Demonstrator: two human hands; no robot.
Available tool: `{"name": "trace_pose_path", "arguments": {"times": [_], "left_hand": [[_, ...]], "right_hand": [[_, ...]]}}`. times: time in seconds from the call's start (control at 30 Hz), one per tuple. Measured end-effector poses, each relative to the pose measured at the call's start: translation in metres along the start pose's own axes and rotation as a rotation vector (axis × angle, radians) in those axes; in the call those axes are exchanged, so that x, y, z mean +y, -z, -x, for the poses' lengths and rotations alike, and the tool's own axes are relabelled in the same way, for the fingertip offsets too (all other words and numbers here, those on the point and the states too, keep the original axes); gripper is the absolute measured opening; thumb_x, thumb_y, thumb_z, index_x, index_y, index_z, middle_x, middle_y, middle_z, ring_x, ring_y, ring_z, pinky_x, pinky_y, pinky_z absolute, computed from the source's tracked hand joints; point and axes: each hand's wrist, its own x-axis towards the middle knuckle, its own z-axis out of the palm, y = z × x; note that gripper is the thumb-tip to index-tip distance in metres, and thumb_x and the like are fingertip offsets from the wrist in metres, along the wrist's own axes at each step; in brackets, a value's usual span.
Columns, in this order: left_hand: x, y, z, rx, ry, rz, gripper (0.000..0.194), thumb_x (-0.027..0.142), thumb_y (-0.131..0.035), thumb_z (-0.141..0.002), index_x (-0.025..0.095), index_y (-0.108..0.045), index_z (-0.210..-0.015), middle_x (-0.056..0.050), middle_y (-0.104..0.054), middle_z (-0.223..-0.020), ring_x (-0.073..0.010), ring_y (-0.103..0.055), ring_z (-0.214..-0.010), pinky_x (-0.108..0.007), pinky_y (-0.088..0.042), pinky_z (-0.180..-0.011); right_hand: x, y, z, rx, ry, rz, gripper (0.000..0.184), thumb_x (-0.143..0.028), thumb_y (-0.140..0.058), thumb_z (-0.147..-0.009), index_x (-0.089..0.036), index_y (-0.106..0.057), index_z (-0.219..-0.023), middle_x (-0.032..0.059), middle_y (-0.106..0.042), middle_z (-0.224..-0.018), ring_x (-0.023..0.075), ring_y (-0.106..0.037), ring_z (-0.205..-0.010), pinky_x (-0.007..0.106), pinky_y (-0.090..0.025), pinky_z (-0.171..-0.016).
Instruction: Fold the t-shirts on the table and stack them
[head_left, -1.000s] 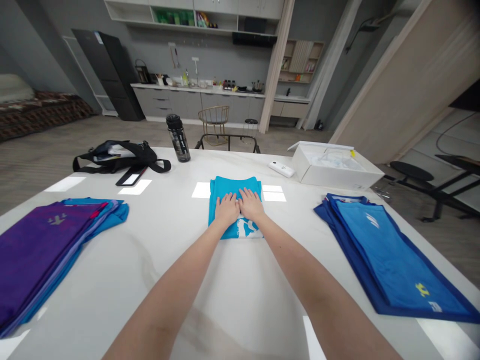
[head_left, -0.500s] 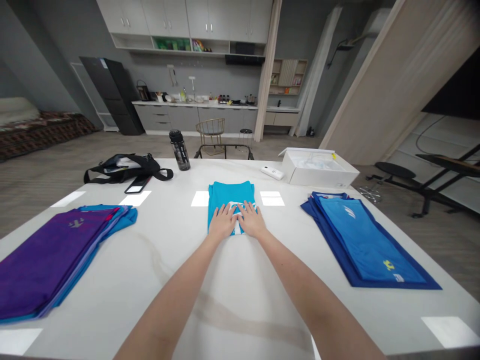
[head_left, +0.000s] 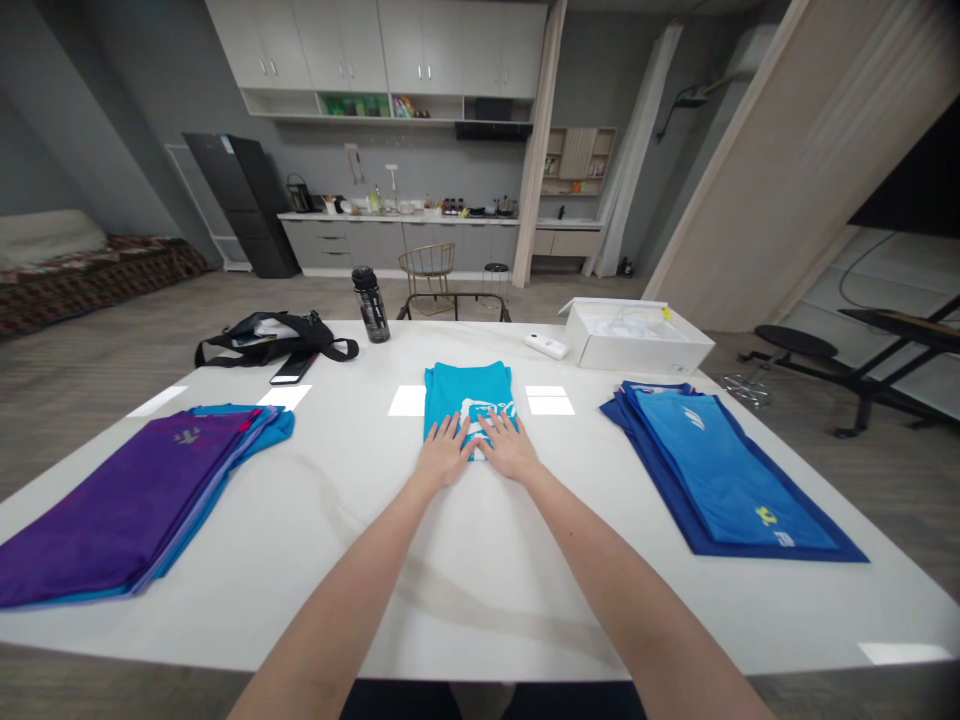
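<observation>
On the table, left of the white box, a turquoise shirt was already folded compactly; its near corners were covered by the left hand and right hand, fingers spread flat, gripping nothing. Larger-folded garments were stacked before the box (blue stack) and far left of it (purple-topped stack). Their logos bore no readable lettering.

Arms stretched forward, angled inward; left hand, right hand palm-down, fingers spread, thumbs close together.

Head-worn view, facing forward, down across table
</observation>
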Motion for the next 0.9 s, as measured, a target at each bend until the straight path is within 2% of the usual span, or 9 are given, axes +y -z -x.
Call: {"name": "trace_pose_path", "arguments": {"times": [0.17, 0.3, 0.4, 0.47, 0.57, 0.63, 0.7, 0.8, 0.9], "left_hand": [[-0.002, 0.008, 0.029, -0.053, -0.007, 0.028, 0.070, 0.061, -0.024, -0.103, 0.021, -0.033, -0.159, -0.011, -0.023, -0.167, -0.0308, -0.019, -0.155, -0.051, -0.019, -0.125], [-0.010, 0.012, 0.070, -0.070, -0.020, 0.045, 0.075, 0.063, -0.024, -0.102, 0.017, -0.030, -0.160, -0.013, -0.020, -0.167, -0.0295, -0.017, -0.155, -0.048, -0.020, -0.125], [-0.018, 0.019, 0.103, -0.111, -0.013, 0.042, 0.073, 0.062, -0.025, -0.102, 0.017, -0.031, -0.159, -0.014, -0.021, -0.167, -0.0293, -0.021, -0.155, -0.050, -0.023, -0.123], [-0.023, 0.027, 0.120, -0.130, -0.011, 0.039, 0.070, 0.060, -0.029, -0.102, 0.020, -0.032, -0.159, -0.013, -0.026, -0.165, -0.0297, -0.026, -0.153, -0.053, -0.023, -0.123], [-0.030, 0.045, 0.127, -0.112, -0.014, 0.096, 0.063, 0.052, -0.034, -0.102, 0.024, -0.033, -0.158, -0.011, -0.048, -0.155, -0.0280, -0.041, -0.146, -0.053, -0.022, -0.123], [-0.034, 0.057, 0.114, -0.051, 0.020, 0.176, 0.057, 0.046, -0.037, -0.101, 0.024, -0.042, -0.153, -0.010, -0.060, -0.143, -0.0262, -0.053, -0.135, -0.048, -0.030, -0.120], [-0.041, 0.066, 0.087, 0.038, 0.082, 0.257, 0.051, 0.042, -0.040, -0.099, 0.023, -0.053, -0.144, -0.010, -0.064, -0.137, -0.0254, -0.059, -0.127, -0.041, -0.040, -0.112], [-0.056, 0.067, 0.027, 0.123, 0.198, 0.329, 0.050, 0.040, -0.047, -0.094, 0.020, -0.056, -0.139, -0.012, -0.060, -0.140, -0.0273, -0.057, -0.129, -0.039, -0.042, -0.111], [-0.076, 0.054, -0.039, 0.108, 0.335, 0.326, 0.058, 0.042, -0.053, -0.093, 0.011, -0.050, -0.142, -0.020, -0.056, -0.144, -0.0332, -0.054, -0.133, -0.043, -0.041, -0.109]], "right_hand": [[0.001, 0.006, 0.029, -0.064, -0.044, -0.015, 0.065, -0.062, -0.021, -0.104, -0.034, -0.023, -0.162, 0.0038, -0.014, -0.170, 0.0282, -0.011, -0.156, 0.058, -0.012, -0.122], [0.006, 0.010, 0.067, -0.101, -0.039, -0.028, 0.068, -0.060, -0.017, -0.104, -0.026, -0.019, -0.163, 0.0083, -0.011, -0.170, 0.0264, -0.010, -0.156, 0.055, -0.012, -0.123], [0.010, 0.015, 0.099, -0.130, -0.035, -0.050, 0.072, -0.060, -0.016, -0.104, -0.019, -0.021, -0.163, 0.0113, -0.013, -0.169, 0.0270, -0.013, -0.156, 0.053, -0.013, -0.123], [0.014, 0.021, 0.116, -0.135, -0.030, -0.071, 0.072, -0.059, -0.021, -0.104, -0.015, -0.028, -0.161, 0.0130, -0.019, -0.168, 0.0283, -0.019, -0.155, 0.051, -0.016, -0.123], [0.024, 0.031, 0.123, -0.064, -0.028, -0.138, 0.065, -0.054, -0.034, -0.103, -0.015, -0.043, -0.154, 0.0147, -0.045, -0.156, 0.0286, -0.042, -0.144, 0.045, -0.028, -0.119], [0.031, 0.037, 0.110, 0.032, -0.063, -0.200, 0.055, -0.050, -0.039, -0.102, -0.018, -0.055, -0.145, 0.0128, -0.062, -0.141, 0.0272, -0.057, -0.129, 0.039, -0.037, -0.112], [0.040, 0.042, 0.082, 0.120, -0.140, -0.254, 0.049, -0.048, -0.043, -0.101, -0.019, -0.064, -0.134, 0.0113, -0.069, -0.129, 0.0267, -0.062, -0.119, 0.035, -0.043, -0.104], [0.054, 0.043, 0.021, 0.177, -0.293, -0.304, 0.052, -0.052, -0.048, -0.098, -0.017, -0.066, -0.133, 0.0129, -0.069, -0.127, 0.0277, -0.063, -0.118, 0.034, -0.046, -0.099], [0.068, 0.039, -0.044, 0.152, -0.428, -0.331, 0.063, -0.060, -0.050, -0.095, -0.013, -0.063, -0.136, 0.0169, -0.066, -0.130, 0.0304, -0.061, -0.120, 0.036, -0.047, -0.097]]}}
